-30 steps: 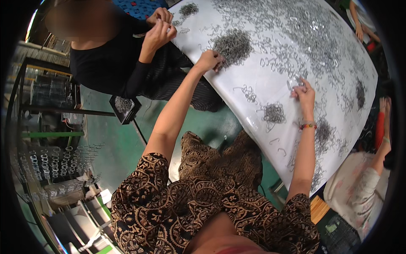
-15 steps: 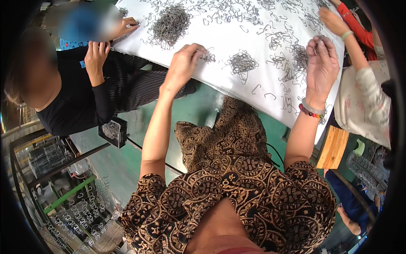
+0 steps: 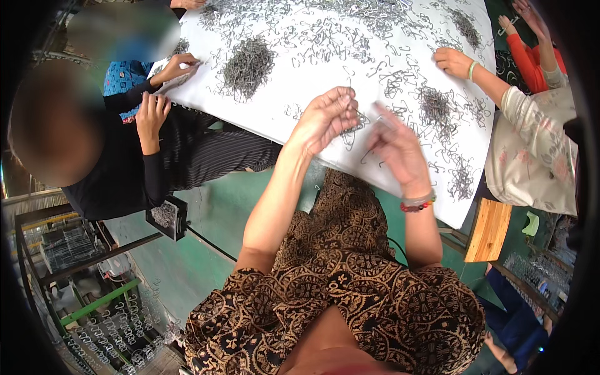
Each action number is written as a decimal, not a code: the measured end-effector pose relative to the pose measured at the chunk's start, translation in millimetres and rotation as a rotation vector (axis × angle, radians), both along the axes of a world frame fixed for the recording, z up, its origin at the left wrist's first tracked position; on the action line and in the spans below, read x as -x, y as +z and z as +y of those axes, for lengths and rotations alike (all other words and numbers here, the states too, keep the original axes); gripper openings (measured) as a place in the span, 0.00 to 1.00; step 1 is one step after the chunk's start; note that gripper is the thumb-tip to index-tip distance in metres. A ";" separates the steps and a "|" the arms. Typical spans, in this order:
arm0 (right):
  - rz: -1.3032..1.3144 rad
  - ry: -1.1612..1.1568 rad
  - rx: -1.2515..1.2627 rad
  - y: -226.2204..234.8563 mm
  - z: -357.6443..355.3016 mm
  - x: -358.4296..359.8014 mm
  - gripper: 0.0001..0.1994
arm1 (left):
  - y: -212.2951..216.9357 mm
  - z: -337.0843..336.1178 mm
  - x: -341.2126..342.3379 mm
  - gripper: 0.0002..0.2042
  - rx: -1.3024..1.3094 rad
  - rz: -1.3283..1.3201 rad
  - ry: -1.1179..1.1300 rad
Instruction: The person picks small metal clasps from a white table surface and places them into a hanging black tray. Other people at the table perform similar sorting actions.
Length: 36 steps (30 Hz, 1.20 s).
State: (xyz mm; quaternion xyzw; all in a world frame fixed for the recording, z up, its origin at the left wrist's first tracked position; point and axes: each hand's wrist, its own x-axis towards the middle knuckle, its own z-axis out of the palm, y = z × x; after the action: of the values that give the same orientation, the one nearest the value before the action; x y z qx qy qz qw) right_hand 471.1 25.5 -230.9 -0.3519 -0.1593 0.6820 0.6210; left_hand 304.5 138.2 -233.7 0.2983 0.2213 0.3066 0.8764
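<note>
My left hand [image 3: 326, 120] is closed in a pinch over the near part of the white table, and a thin dark S-shaped wire hook [image 3: 349, 76] stands up from its fingertips. Just to its right is my right hand [image 3: 400, 152], smeared by motion; whether it holds anything cannot be made out. A dark bent wire [image 3: 365, 156] shows beside its thumb side, lying or hanging. Between and behind my hands a small pile of hooks [image 3: 355, 122] is partly hidden.
Loose hooks cover much of the white tabletop [image 3: 294, 84], with a large dark heap [image 3: 246, 67] at left and another heap [image 3: 435, 105] at right. Co-workers' hands [image 3: 454, 62] rest at the table's sides. A wooden stool [image 3: 488, 230] stands at right, a black box [image 3: 167, 217] at left.
My left hand has moved right, away from the small cluster at the table edge. My right hand has come left and nearer from above the right heap. The hands are now close together.
</note>
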 end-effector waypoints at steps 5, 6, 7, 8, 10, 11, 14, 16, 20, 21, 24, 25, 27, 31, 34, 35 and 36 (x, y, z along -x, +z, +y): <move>0.011 0.059 -0.058 -12.2 15.5 19.8 0.18 | 13.6 -11.2 5.3 0.07 -0.343 0.321 0.034; -0.043 0.039 -0.026 -13.3 17.2 21.8 0.16 | 15.9 -12.8 4.5 0.07 -0.473 0.428 0.037; -0.092 0.027 -0.013 -14.9 18.6 23.2 0.15 | 17.4 -17.0 3.7 0.07 -0.547 0.502 0.060; -0.145 0.016 -0.004 -15.8 19.0 24.9 0.13 | 19.5 -21.7 3.2 0.07 -0.531 0.484 0.069; -0.302 -0.004 -0.058 -17.7 17.0 28.3 0.09 | 22.5 -30.0 1.7 0.07 -0.522 0.423 0.103; -0.399 -0.013 -0.082 -18.2 14.8 31.4 0.09 | 23.8 -32.1 1.6 0.07 -0.502 0.429 0.102; -0.572 -0.063 -0.147 -19.7 11.6 36.6 0.08 | 23.4 -34.3 2.1 0.07 -0.457 0.361 0.134; -0.639 -0.105 -0.171 -20.9 11.6 38.1 0.07 | 20.5 -33.5 3.6 0.07 -0.376 0.310 0.159; -0.554 -0.104 -0.154 -24.3 11.8 37.5 0.06 | 13.8 -37.6 6.9 0.07 -0.419 0.324 0.164; -0.444 -0.085 -0.119 -24.9 11.1 37.1 0.06 | 12.3 -40.0 5.9 0.07 -0.428 0.315 0.198; -0.079 -0.076 -0.033 -26.8 11.4 34.5 0.08 | 8.3 -47.4 2.2 0.06 -0.452 0.321 0.282; 0.037 -0.091 0.033 -27.4 12.9 33.7 0.10 | 6.6 -49.6 1.3 0.06 -0.439 0.351 0.302; 0.090 -0.086 0.038 -28.0 19.2 29.7 0.13 | 2.7 -51.3 -1.6 0.05 -0.563 0.441 0.333; 0.137 -0.064 0.005 -29.7 39.9 16.2 0.18 | -6.8 -46.9 -11.0 0.06 -0.623 0.433 0.319; 0.113 -0.075 -0.053 -27.3 49.2 3.7 0.16 | -7.5 -42.7 -17.2 0.06 -0.691 0.472 0.313; 0.108 -0.076 -0.078 -25.6 50.7 -0.1 0.16 | -5.7 -41.6 -19.4 0.06 -0.692 0.472 0.313; 0.119 -0.061 -0.072 -22.7 52.1 -3.7 0.15 | -2.3 -40.2 -20.8 0.06 -0.692 0.471 0.315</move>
State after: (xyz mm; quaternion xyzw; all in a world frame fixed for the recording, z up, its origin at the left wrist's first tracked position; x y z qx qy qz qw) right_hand 474.9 77.6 -253.6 -0.2930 -0.1357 0.6764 0.6619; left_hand 325.4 98.0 -236.0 0.5982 0.3422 0.4161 0.5932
